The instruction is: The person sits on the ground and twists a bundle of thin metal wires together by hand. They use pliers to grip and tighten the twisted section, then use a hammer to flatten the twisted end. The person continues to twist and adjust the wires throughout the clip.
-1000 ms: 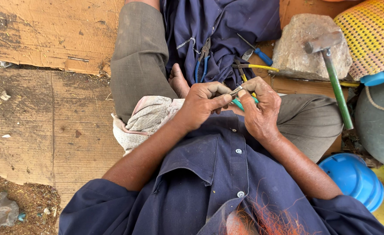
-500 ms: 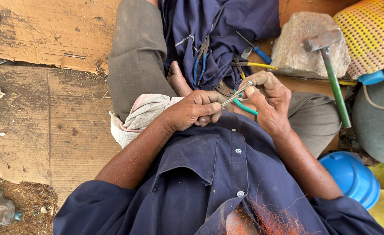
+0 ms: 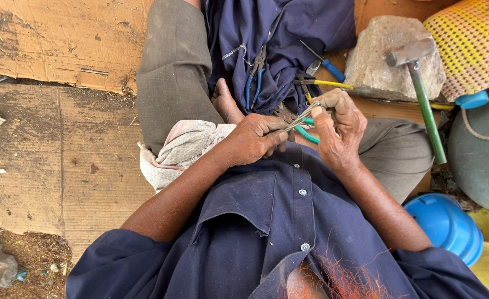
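My left hand (image 3: 254, 139) and my right hand (image 3: 339, 128) meet over my lap, above my crossed legs. Between them is a pair of green-handled pliers (image 3: 307, 134), its metal end slanting up toward my right fingers. My right hand curls around the upper part of the pliers, fingers bent. The thumb and fingers of my left hand are pinched tight against the lower metal part. Anything small held in the jaws is hidden by my fingers. A pale rag (image 3: 184, 148) lies on my left thigh, under the left wrist.
On a dark blue cloth (image 3: 277, 39) ahead lie blue-handled pliers (image 3: 252, 84), a blue-handled screwdriver (image 3: 331, 70) and a yellow-handled tool (image 3: 328, 84). A green-handled hammer (image 3: 425, 108) rests on a stone (image 3: 378, 61). Right: woven basket (image 3: 474, 44), blue bowl (image 3: 446, 224). Cardboard (image 3: 61, 144) covers the ground.
My left hand has slid in toward my right hand and closed over the pliers' metal end. The pliers have tilted slightly; the view shifted a little.
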